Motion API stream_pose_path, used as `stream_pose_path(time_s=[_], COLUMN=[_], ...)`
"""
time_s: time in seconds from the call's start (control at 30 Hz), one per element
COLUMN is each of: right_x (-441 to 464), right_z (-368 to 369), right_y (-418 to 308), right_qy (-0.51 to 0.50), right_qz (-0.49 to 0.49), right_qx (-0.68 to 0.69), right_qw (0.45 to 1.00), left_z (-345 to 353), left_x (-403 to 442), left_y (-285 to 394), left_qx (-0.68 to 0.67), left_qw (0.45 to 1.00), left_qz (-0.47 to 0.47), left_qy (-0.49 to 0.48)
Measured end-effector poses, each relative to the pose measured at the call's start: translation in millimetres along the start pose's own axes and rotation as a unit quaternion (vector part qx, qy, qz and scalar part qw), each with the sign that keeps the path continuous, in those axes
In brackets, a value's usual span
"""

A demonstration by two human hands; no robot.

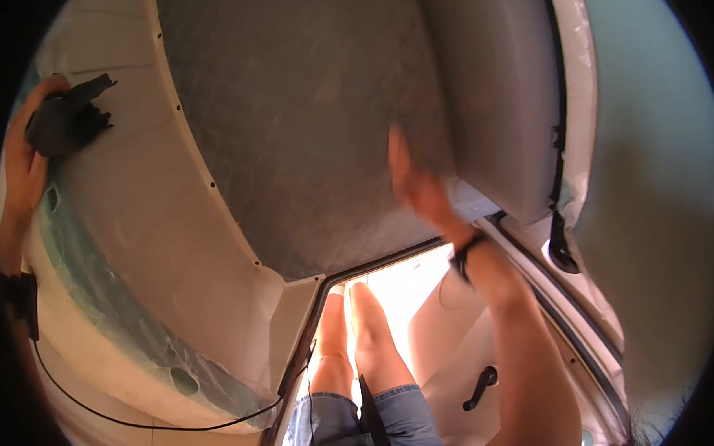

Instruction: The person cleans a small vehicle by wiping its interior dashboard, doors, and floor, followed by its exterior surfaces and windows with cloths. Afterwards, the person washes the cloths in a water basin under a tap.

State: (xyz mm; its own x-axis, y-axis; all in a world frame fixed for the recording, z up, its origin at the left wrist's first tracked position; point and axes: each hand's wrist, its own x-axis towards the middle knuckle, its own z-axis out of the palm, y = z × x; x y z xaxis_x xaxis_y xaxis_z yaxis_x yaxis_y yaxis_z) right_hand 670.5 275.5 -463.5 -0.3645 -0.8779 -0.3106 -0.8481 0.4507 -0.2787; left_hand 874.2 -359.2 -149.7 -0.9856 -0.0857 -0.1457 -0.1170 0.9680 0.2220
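Observation:
At the far left, my left hand (26, 168) is closed around a crumpled dark grey cloth (67, 127), with loose ends sticking out to the right. It rests against the beige side panel (134, 152). My right hand (417, 178) is stretched out over the grey quilted-looking surface (315, 138), its fingers straight and somewhat blurred, with nothing visible in them. Whether it touches that surface I cannot tell. A dark band (464, 255) circles my right wrist.
A plastic-wrapped curved edge (132, 309) and a thin black cable (167, 426) run along the lower left. A bright door opening (434, 283) shows my legs. A black crank handle (479, 388) sits on the door panel (448, 346). A grey upright panel (494, 100) stands at right.

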Motion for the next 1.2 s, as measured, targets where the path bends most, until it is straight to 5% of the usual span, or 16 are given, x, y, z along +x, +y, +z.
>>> stream_pose_path(time_s=[0.07, 0.1, 0.17, 0.27, 0.33, 0.37, 0.4, 0.43, 0.47, 0.53, 0.6, 0.67, 0.8, 0.9, 1.0, 1.2], right_x=[-84.2, -120.9, -109.9, 1.5, 95.0, 135.1, 160.3, 181.0, 181.3, 138.2, 76.5, 44.4, 146.1, 224.2, 169.2, 59.9], right_z=[-9.3, -20.9, -53.1, -100.4, -130.9, -130.3, -143.6, -139.1, -112.3, -130.0, -118.2, -147.8, -225.6, -299.4, -275.9, -197.5], right_y=[-32.3, -38.6, -44.2, -39.7, -34.0, -25.1, -14.4, 3.0, 38.4, 25.8, 24.9, 9.7, -5.0, 30.5, 1.6, -7.8], right_qy=[-0.426, -0.463, -0.47, -0.109, 0.067, 0.053, 0.062, 0.016, 0.09, -0.045, -0.213, -0.434, -0.128, 0.092, -0.065, -0.406], right_qz=[-0.007, -0.006, -0.081, -0.117, -0.105, 0.035, -0.004, 0.08, 0.045, -0.037, 0.082, -0.094, 0.05, -0.131, 0.069, -0.086], right_qx=[-0.046, -0.004, -0.009, -0.096, -0.213, -0.15, -0.389, -0.257, -0.38, -0.467, -0.25, -0.339, -0.371, -0.392, -0.344, -0.386], right_qw=[0.903, 0.887, 0.879, 0.982, 0.969, 0.987, 0.919, 0.963, 0.919, 0.883, 0.941, 0.829, 0.918, 0.906, 0.934, 0.824], left_z=[-5.4, -4.7, -3.4, 1.0, -3.5, -2.0, -1.2, -1.7, -2.9, -1.6, 7.2, 6.6, 5.9, -1.0, 0.3, -3.9], left_x=[3.5, 8.0, 2.6, 6.3, 3.3, 0.0, -0.3, -1.5, -2.9, -1.7, -4.6, -3.3, -1.1, 2.0, 5.0, 6.7], left_y=[7.6, 11.3, 14.1, 8.3, 6.2, 5.0, 2.2, -1.8, -4.5, -1.2, -1.0, 2.2, 2.0, 12.1, 20.3, 32.0], left_qx=[0.007, 0.013, 0.012, 0.006, 0.001, 0.005, 0.018, 0.032, 0.034, 0.022, 0.01, 0.01, 0.025, 0.043, 0.033, 0.014], left_qw=[1.0, 1.0, 1.0, 0.999, 1.0, 1.0, 1.0, 0.999, 0.999, 1.0, 0.999, 0.997, 0.998, 0.999, 0.999, 0.998], left_qz=[-0.001, -0.008, -0.024, -0.015, 0.008, 0.006, 0.02, 0.031, 0.029, 0.001, 0.014, 0.028, 0.033, -0.017, -0.009, -0.023], left_qy=[0.01, 0.006, -0.006, 0.029, 0.005, 0.001, 0.017, 0.031, 0.023, 0.007, 0.038, 0.073, 0.05, -0.003, 0.012, 0.048])
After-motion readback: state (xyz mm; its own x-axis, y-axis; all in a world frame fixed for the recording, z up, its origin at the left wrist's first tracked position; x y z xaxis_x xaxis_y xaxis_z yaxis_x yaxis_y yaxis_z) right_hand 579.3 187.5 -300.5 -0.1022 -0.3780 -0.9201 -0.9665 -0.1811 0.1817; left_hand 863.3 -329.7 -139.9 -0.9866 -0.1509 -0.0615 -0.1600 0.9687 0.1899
